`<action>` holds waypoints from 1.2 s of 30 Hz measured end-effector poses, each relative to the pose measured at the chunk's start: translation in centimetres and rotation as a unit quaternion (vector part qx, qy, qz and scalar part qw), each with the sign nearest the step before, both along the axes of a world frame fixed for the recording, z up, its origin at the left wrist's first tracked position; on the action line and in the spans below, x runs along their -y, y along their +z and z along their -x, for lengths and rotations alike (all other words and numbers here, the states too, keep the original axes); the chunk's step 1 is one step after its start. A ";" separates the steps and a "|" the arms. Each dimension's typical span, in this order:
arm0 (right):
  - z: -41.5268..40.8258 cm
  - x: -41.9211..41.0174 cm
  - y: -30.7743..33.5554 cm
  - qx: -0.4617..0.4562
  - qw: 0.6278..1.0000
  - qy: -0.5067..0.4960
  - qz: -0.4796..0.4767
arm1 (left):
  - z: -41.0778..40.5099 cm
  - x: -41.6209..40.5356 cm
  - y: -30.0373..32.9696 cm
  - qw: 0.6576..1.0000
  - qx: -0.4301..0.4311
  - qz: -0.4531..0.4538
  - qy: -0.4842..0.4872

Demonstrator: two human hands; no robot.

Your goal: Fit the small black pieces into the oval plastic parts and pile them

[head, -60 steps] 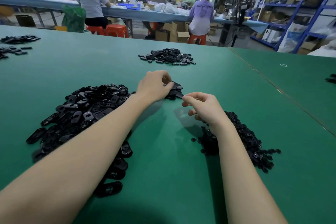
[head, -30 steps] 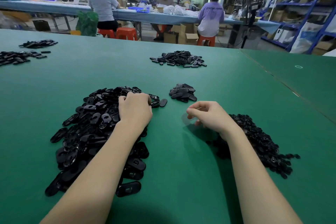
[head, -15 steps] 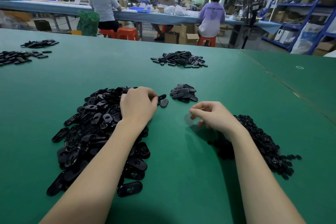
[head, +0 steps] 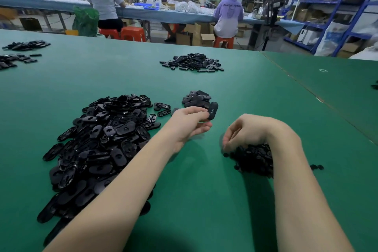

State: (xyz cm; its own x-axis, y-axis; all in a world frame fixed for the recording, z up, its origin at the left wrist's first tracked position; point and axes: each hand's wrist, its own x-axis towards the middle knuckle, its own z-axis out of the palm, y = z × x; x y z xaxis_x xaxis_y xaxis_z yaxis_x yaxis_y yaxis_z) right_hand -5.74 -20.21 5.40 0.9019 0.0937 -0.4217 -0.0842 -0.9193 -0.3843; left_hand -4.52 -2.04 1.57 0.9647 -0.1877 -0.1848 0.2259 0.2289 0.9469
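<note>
Oval plastic part (head: 212, 110), black and standing nearly upright, is pinched at its lower end between the thumb and fingertips of the left hand (head: 189, 121), which is raised just above the green tabletop (head: 194, 190) with the forearm stretched forward from the lower left. Just behind it a small pile of ovals (head: 196, 98) is seen, and a large heap of loose ovals (head: 98, 145) is spread to the left. The right hand (head: 245, 131) is bent down at the wrist, its curled fingers dipped into the mound of small black pieces (head: 253, 159); whether a piece is grasped cannot be told. Another pile (head: 192, 62) lies farther back.
</note>
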 end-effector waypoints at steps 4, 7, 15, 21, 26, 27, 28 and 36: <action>0.1 -0.5 0.0 -0.041 0.999 0.012 0.017 | -0.2 -0.3 -0.1 0.999 -0.025 0.036 -0.001; 0.1 -0.5 -0.2 -0.033 0.999 0.009 0.021 | -0.3 -0.4 -0.3 0.997 -0.048 0.066 0.001; -0.5 -0.6 -0.7 0.079 0.992 -0.003 -0.098 | -0.7 -1.0 -0.8 0.996 -0.055 0.073 0.002; -0.4 -0.6 -0.8 0.165 0.954 -0.037 -0.248 | -0.6 -1.3 -0.8 0.999 -0.017 0.051 -0.006; -0.4 -1.0 -0.8 0.192 0.930 -0.049 -0.310 | -0.3 -1.1 -0.6 1.000 0.008 0.024 -0.006; -0.4 -1.2 -0.8 0.192 0.926 -0.053 -0.322 | -0.2 -1.0 -0.5 1.000 0.016 0.011 -0.004; -0.4 -1.2 -0.8 0.193 0.921 -0.060 -0.333 | -0.2 -1.0 -0.5 1.000 0.022 -0.001 -0.001; -0.7 -1.5 -1.1 0.228 0.899 -0.099 -0.359 | -0.2 -1.1 -0.1 0.998 0.052 -0.014 0.029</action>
